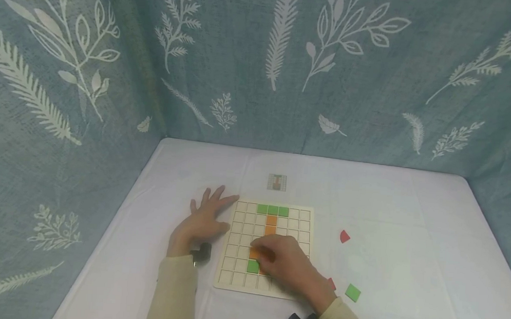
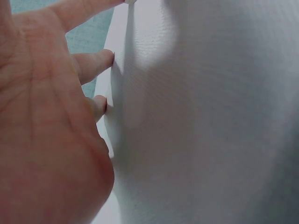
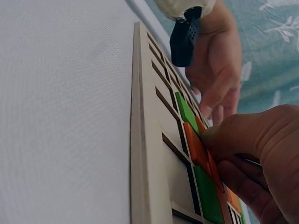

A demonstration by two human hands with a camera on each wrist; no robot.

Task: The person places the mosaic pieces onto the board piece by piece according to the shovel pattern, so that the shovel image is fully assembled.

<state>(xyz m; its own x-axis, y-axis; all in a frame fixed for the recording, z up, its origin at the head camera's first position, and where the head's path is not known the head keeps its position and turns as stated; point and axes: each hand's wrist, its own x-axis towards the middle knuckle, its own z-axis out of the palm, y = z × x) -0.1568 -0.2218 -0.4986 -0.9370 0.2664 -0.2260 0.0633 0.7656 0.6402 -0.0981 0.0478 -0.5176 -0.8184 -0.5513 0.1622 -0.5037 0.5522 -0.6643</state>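
Observation:
A pale wooden grid board (image 1: 239, 280) lies on the table, with square tiles in some of its cells. Three green tiles (image 1: 273, 210) form a row along its far edge, and orange tiles (image 1: 271, 220) run down from the middle one. My right hand (image 1: 286, 261) reaches over the lower middle of the board, thumb and fingers pinching an orange tile (image 1: 254, 253) next to a green tile (image 1: 253, 266). Part of the tile pattern is hidden under this hand. Fingers spread, my left hand (image 1: 205, 220) rests at the board's left edge and holds nothing.
Beyond the board lies a small pattern card (image 1: 277, 182). To the right are a red wedge-shaped piece (image 1: 344, 236), another red piece (image 1: 332, 283) partly behind my right wrist, and a loose green tile (image 1: 353, 293). A patterned curtain (image 1: 302, 108) borders the white table (image 1: 407, 256).

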